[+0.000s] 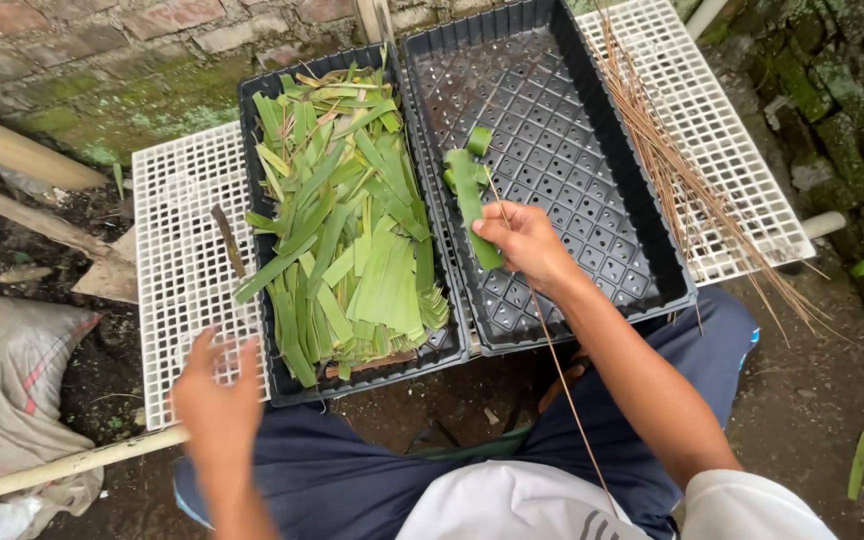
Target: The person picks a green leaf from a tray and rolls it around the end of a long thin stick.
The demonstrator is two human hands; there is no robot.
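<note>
- Green leaf strip [471, 195] and a thin stick [552, 345] were pinched in my right hand [524, 243], over the tray [592, 215].
- My left hand [217, 395] hung open at 8 o'clock, beside the leaf pile [347, 230].
- I judged a firm pinch kept the fold tight.

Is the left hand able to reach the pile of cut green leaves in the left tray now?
Probably yes. The left hand is open and empty, hovering at the near corner of the left tray. The leaves lie uncovered beside it, with nothing between them.
</note>
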